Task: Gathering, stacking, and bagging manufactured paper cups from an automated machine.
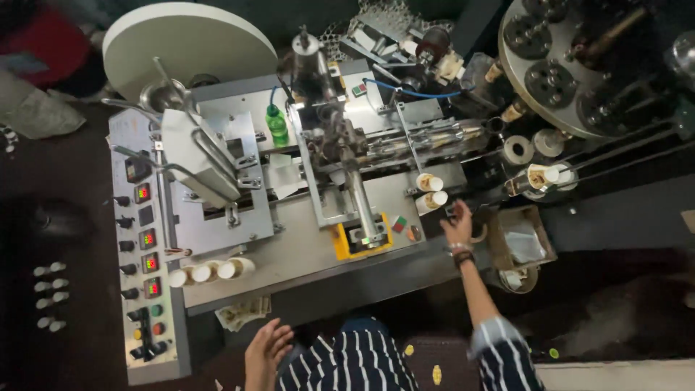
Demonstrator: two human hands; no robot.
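Left hand (266, 352) hangs low at the near edge, fingers spread apart, holding nothing, just below the front lip of the bench (304, 253). Up and to its left runs the control panel (145, 246) with its row of lit red displays and dark knobs. Moving along, a short line of paper cups (210, 271) lies on its side on the bench, right beside that panel. Above them sits the big white disc (188, 43), and a green bottle (276, 124) stands upright near the machine's middle. Centre now: a yellow block (360, 242) at the foot of a steel shaft. Further right, two more cups (431, 191) lie on their sides, one above the other. Right hand (459, 226) is stretched out just beside the lower one, fingers loosely open; whether they touch it, I cannot tell. Far right, a brown box (523, 242) sits below the round steel turntable (565, 65).
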